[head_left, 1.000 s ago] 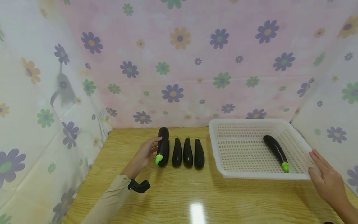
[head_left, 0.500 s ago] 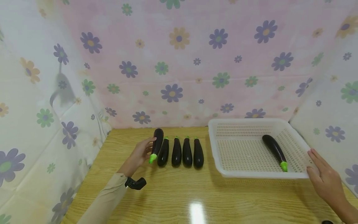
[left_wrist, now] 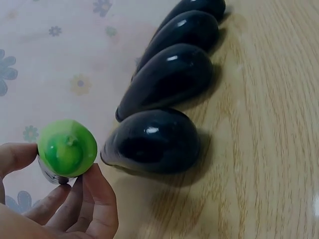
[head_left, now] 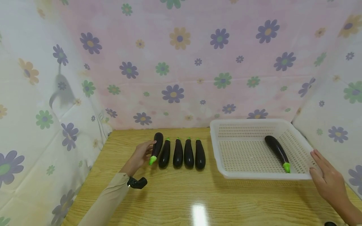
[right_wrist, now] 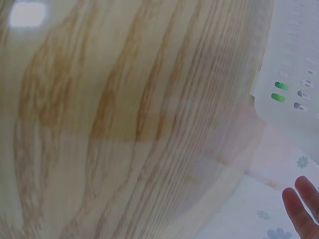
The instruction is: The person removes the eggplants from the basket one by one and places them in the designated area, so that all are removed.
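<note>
My left hand (head_left: 142,153) pinches a dark purple eggplant (head_left: 157,145) between thumb and fingers. It slants with its bright green cap (left_wrist: 67,148) toward me, and that cap faces the camera in the left wrist view. Just right of it, several more eggplants (head_left: 178,154) lie side by side on the wooden table, green stems pointing away. At the right stands a white perforated plastic basket (head_left: 263,175) with one eggplant (head_left: 277,153) inside. Along the basket's right front corner rests my right hand (head_left: 329,177), its fingers fairly straight. Only fingertips (right_wrist: 298,211) show in the right wrist view.
The wooden table (head_left: 169,201) reaches back to a flower-printed cloth (head_left: 175,62) that hangs behind and along both sides. A bright light reflection lies on the table's front middle. Between the row and the basket, bare wood shows.
My left hand has carried its eggplant leftward and lower, from over the leftmost lying eggplant to beside it. My right hand stays at the basket's corner.
</note>
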Tool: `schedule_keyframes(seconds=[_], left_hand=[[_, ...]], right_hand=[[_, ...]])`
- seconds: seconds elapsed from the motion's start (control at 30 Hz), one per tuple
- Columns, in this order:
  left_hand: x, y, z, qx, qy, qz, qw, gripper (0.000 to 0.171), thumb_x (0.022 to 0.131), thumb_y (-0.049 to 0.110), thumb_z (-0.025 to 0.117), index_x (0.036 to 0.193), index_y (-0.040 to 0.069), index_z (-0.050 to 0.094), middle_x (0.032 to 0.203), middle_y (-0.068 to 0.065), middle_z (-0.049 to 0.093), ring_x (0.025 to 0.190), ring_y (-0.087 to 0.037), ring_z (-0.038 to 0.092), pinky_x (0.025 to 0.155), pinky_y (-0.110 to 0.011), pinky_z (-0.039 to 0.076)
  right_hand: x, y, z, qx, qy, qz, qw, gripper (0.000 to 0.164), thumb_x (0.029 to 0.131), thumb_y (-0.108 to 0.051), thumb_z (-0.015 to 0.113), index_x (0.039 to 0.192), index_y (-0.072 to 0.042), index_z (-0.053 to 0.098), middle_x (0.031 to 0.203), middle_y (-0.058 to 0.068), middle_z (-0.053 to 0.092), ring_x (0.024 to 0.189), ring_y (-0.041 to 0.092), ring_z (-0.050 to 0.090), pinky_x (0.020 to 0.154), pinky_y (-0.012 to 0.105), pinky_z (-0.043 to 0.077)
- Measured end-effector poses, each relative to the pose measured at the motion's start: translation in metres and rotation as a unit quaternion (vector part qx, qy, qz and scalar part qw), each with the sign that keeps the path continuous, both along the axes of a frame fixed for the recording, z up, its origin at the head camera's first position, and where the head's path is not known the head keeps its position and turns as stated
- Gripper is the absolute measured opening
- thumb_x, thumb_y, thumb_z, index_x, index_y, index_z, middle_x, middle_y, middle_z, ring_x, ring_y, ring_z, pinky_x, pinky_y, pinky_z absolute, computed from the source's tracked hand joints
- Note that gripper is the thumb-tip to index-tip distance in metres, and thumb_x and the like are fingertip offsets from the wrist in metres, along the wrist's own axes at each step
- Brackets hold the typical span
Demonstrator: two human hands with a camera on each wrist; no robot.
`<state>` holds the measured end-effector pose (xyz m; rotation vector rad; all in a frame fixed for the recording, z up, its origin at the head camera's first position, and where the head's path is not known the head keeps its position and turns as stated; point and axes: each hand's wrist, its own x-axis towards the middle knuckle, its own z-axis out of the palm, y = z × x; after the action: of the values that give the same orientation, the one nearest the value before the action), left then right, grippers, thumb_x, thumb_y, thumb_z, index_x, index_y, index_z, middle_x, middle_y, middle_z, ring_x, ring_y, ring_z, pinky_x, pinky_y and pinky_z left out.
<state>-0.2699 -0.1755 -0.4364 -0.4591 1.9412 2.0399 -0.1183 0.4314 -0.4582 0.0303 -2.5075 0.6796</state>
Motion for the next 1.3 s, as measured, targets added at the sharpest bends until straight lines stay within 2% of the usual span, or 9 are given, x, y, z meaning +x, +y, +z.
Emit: schedule_keyframes(seconds=[0.17,0.43,0.6,0.73,0.8,0.97,1.07,1.17,1.3], left_hand=[[-0.001,-0.002,-0.005,-0.008,-0.004,0.011,0.9999,0.054,0.088,0.031,0.064,0.133,0.006,0.049,0.124,-0.014,0.056,0.090,-0.018,0.057,0.072,-0.030,0.047],[-0.002,-0.005,-0.013,-0.036,-0.008,0.016,0.9992,0.060,0.086,0.032,0.067,0.135,0.003,0.047,0.127,-0.017,0.053,0.097,-0.023,0.056,0.071,-0.029,0.047],[-0.005,-0.007,-0.018,-0.056,-0.006,0.030,0.9980,0.060,0.086,0.031,0.068,0.135,0.002,0.047,0.129,-0.020,0.052,0.107,-0.027,0.055,0.082,-0.032,0.047],[-0.006,-0.008,-0.021,-0.058,-0.003,0.035,0.9977,0.059,0.087,0.029,0.067,0.135,0.000,0.047,0.130,-0.021,0.052,0.111,-0.029,0.054,0.089,-0.035,0.046],[-0.007,-0.009,-0.022,-0.057,-0.004,0.037,0.9977,0.058,0.087,0.028,0.067,0.134,0.000,0.048,0.128,-0.020,0.053,0.108,-0.027,0.056,0.085,-0.034,0.048],[-0.009,-0.009,-0.025,-0.056,-0.006,0.039,0.9977,0.054,0.085,0.029,0.069,0.127,-0.001,0.053,0.116,-0.014,0.059,0.091,-0.021,0.060,0.069,-0.028,0.050],[-0.010,-0.008,-0.026,-0.055,-0.004,0.040,0.9977,0.052,0.084,0.029,0.070,0.123,-0.001,0.056,0.106,-0.010,0.062,0.083,-0.018,0.060,0.064,-0.026,0.049],[-0.010,-0.007,-0.027,-0.059,0.002,0.038,0.9976,0.050,0.085,0.028,0.070,0.122,-0.002,0.057,0.101,-0.009,0.063,0.081,-0.017,0.060,0.063,-0.026,0.051],[-0.009,-0.007,-0.028,-0.083,0.020,0.025,0.9960,0.047,0.087,0.028,0.067,0.124,-0.001,0.059,0.111,-0.015,0.062,0.086,-0.019,0.061,0.069,-0.028,0.052]], right_hand=[[0.000,0.000,0.000,0.003,0.001,-0.006,1.000,0.057,0.092,-0.007,0.042,0.147,-0.003,0.029,0.154,0.000,0.020,0.140,0.029,0.016,0.113,0.051,0.009],[0.002,-0.001,-0.001,0.001,-0.008,-0.011,1.000,0.056,0.092,-0.007,0.042,0.147,-0.003,0.029,0.154,-0.001,0.020,0.141,0.029,0.015,0.113,0.049,0.008],[0.003,-0.001,-0.002,-0.004,-0.006,-0.002,1.000,0.056,0.093,-0.006,0.042,0.147,-0.003,0.029,0.153,-0.005,0.019,0.140,0.026,0.015,0.112,0.053,0.008],[0.002,-0.001,-0.003,-0.003,-0.002,0.000,1.000,0.055,0.093,-0.006,0.043,0.147,-0.003,0.030,0.152,-0.007,0.019,0.138,0.013,0.013,0.112,0.052,0.009],[0.002,-0.001,-0.002,-0.002,-0.001,0.000,1.000,0.055,0.093,-0.006,0.043,0.147,-0.004,0.030,0.152,-0.007,0.020,0.136,0.007,0.012,0.113,0.050,0.008],[0.001,-0.002,0.000,0.003,0.015,-0.003,1.000,0.055,0.092,-0.006,0.044,0.146,-0.003,0.033,0.151,-0.012,0.021,0.130,-0.011,0.010,0.115,0.035,0.007],[0.001,-0.002,0.001,0.003,0.021,-0.003,1.000,0.054,0.092,-0.005,0.044,0.145,-0.003,0.035,0.150,-0.014,0.022,0.128,-0.014,0.010,0.114,0.030,0.007],[0.000,-0.002,0.001,0.003,0.021,-0.007,1.000,0.055,0.091,-0.006,0.044,0.145,-0.003,0.035,0.150,-0.014,0.022,0.128,-0.014,0.010,0.114,0.029,0.007],[0.000,-0.002,0.001,0.003,0.014,-0.014,1.000,0.055,0.091,-0.006,0.043,0.146,-0.004,0.034,0.151,-0.010,0.023,0.128,-0.014,0.010,0.114,0.029,0.007]])
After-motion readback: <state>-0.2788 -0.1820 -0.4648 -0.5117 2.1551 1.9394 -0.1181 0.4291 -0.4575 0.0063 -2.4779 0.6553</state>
